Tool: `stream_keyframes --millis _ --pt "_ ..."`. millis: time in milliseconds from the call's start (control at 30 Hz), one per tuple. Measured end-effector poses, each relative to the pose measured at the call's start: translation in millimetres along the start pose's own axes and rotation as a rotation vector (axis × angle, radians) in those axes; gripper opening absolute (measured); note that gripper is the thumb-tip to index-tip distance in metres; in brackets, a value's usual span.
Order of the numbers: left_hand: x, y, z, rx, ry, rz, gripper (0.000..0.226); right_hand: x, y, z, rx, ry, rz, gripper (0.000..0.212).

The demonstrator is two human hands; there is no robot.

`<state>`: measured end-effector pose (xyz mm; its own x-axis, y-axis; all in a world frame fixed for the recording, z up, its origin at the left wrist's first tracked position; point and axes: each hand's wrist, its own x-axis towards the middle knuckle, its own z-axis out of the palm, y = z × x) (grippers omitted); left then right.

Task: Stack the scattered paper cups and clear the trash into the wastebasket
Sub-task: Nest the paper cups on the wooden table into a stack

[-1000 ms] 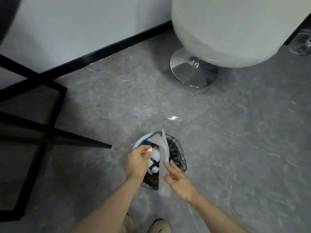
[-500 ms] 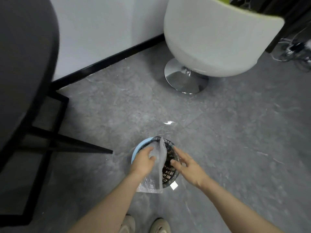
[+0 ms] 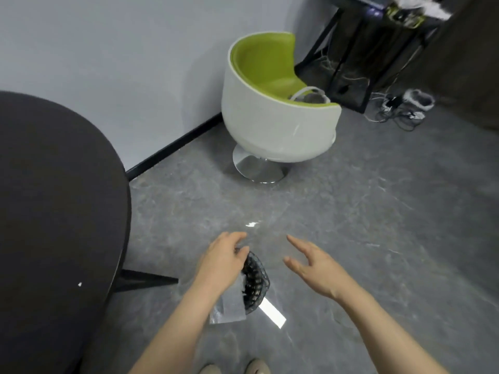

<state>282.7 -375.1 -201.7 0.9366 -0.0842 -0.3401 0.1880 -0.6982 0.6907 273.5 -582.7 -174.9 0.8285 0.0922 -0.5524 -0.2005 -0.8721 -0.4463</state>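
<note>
The black mesh wastebasket (image 3: 255,282) stands on the grey floor right in front of my feet, mostly hidden under my left hand (image 3: 221,256). A clear plastic bag (image 3: 229,306) hangs over the basket's near side, below my left wrist. My left fingers are curled just above the rim, close to the plastic; whether they pinch it is unclear. My right hand (image 3: 310,264) hovers to the right of the basket, fingers spread, holding nothing. No paper cups are in view.
A round black table (image 3: 54,211) fills the left side, its leg (image 3: 145,279) running along the floor towards the basket. A white and green swivel chair (image 3: 275,125) stands by the wall. Cables (image 3: 394,114) and a black rack (image 3: 372,49) are at the far right.
My view has tilted up and the table top has come in. My right hand has pulled away from the basket and opened. My left hand has risen from inside the rim.
</note>
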Motion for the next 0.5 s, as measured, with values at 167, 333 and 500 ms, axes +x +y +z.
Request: stream_keyframes --millis 167,333,500 --pt "-51 113 -55 0.189 -0.027 0.231 0.036 -103 -20 -83 0.000 0.162 0.083 0.060" --pt "-89 216 -79 0.252 -0.048 0.486 0.036 -217 -16 -139 0.047 0.386 0.216 0.055" --pt "-136 310 -52 0.229 -0.206 0.741 0.035 -336 12 -151 0.168 0.606 0.394 0.054"
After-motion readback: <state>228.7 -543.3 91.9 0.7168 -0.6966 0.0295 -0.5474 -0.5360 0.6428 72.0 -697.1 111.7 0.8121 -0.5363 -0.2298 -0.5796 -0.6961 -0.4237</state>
